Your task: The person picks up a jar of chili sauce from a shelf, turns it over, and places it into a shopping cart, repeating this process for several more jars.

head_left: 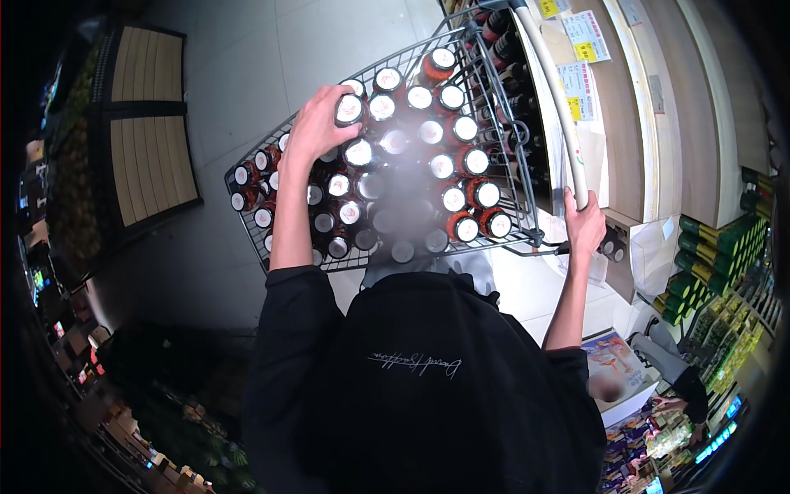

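A dark wire shopping cart [265, 134] stands before me, filled with many upright jars with white lids and reddish contents. My left hand [319, 123] is closed around one white-lidded jar [350, 109] at the cart's far left side, thumb and fingers on either side of its lid. At the right, my right hand [584, 222] is wrapped round the near end of the cart's pale handle [553, 78]. A hazy patch over the middle blurs several lids there.
Shelves with price tags [586, 51] run along the right, with dark bottles [506, 58] low down beside the cart. Green-and-yellow stacked goods [716, 247] are farther right. A slatted wooden display [152, 169] stands at left. Another person [679, 383] is at lower right.
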Tool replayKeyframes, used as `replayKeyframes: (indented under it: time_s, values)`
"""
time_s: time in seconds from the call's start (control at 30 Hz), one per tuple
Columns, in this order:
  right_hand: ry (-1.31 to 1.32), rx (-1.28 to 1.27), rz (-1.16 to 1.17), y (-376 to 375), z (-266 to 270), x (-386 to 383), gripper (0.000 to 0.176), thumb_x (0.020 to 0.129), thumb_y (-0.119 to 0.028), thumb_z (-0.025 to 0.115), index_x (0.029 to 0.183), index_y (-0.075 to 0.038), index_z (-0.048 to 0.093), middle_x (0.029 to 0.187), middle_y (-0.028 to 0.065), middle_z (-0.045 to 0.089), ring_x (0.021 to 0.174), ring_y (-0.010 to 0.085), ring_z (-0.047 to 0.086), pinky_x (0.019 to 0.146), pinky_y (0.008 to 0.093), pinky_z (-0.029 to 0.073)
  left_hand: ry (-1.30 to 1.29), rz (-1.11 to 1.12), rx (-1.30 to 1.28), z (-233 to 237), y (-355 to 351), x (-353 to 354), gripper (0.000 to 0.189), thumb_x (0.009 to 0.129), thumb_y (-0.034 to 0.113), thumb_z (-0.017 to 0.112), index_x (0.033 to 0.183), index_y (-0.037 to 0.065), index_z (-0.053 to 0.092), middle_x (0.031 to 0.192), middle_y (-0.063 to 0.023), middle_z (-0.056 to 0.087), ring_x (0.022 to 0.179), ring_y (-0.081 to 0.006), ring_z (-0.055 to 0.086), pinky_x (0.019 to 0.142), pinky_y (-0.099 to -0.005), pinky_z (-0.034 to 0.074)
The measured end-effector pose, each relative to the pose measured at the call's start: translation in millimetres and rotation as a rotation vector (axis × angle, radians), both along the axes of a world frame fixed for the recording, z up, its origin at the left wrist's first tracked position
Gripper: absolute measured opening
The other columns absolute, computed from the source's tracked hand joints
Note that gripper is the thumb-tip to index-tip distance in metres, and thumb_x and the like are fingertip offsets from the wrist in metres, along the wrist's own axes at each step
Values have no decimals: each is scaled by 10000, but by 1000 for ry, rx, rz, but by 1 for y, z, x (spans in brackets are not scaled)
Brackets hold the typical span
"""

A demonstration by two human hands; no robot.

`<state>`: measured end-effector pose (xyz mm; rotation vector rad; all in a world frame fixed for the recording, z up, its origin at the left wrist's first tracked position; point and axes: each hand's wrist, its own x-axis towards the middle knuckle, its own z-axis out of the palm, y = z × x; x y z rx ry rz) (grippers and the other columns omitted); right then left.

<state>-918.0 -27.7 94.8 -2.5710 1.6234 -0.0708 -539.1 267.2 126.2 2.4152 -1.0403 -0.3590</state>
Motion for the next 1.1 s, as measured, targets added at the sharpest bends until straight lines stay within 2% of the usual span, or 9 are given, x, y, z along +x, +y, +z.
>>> replayKeyframes:
  time_s: [0.07, 0.17, 0.3, 0.5, 0.63, 0.77, 1.1]
  values:
    - [22, 33, 2, -1, 0, 0, 551, 862, -583, 603, 978, -46, 644, 765, 235, 672, 789, 431, 663, 710, 508, 520, -8, 13, -32, -7, -1, 2, 555, 674, 213, 786, 1170, 59, 591, 1136, -158, 637, 1057, -338, 624, 919, -419, 498]
    - [-8, -3, -2, 2, 2, 2, 472, 848, -519, 649, 916, -52, 635, 744, 224, 669, 761, 425, 658, 686, 504, 512, 39, 49, -83, -10, -3, 5, 541, 677, 236, 810, 1145, 58, 605, 1122, -160, 658, 1041, -327, 641, 910, -406, 504]
    - [5, -15, -3, 2, 2, 1, 473, 847, -521, 648, 923, -55, 635, 744, 223, 668, 761, 422, 659, 687, 504, 512, 102, 81, -105, -10, -4, 7, 557, 669, 235, 836, 1145, 53, 609, 1030, -156, 699, 971, -312, 677, 869, -389, 519]
    - [9, 27, -7, 1, 3, 2, 477, 849, -528, 645, 923, -56, 632, 745, 223, 670, 762, 423, 660, 689, 501, 512, 103, 176, -123, -10, 15, 0, 579, 650, 217, 845, 1156, 53, 613, 1000, -161, 704, 941, -296, 692, 834, -385, 528]
    - [-2, 11, 4, 1, 3, 2, 477, 851, -528, 643, 917, -55, 632, 748, 225, 670, 763, 424, 660, 692, 499, 512, -24, 210, -64, -10, 28, -10, 603, 644, 214, 847, 1169, 61, 593, 1025, -171, 698, 952, -339, 679, 827, -415, 531]
    - [-10, 10, 5, 1, 4, 2, 474, 851, -525, 643, 914, -56, 633, 754, 228, 671, 766, 426, 660, 694, 500, 513, -7, 284, -9, -20, 42, -8, 596, 657, 195, 840, 1175, 68, 574, 1063, -184, 688, 1010, -364, 657, 848, -439, 523]
    - [-24, 21, 0, 1, 2, 2, 482, 849, -527, 642, 928, -51, 635, 772, 239, 673, 778, 434, 658, 700, 509, 514, 16, 352, 32, -56, 58, -11, 623, 663, 137, 845, 1187, 68, 516, 1051, -201, 681, 1017, -391, 646, 866, -448, 509]
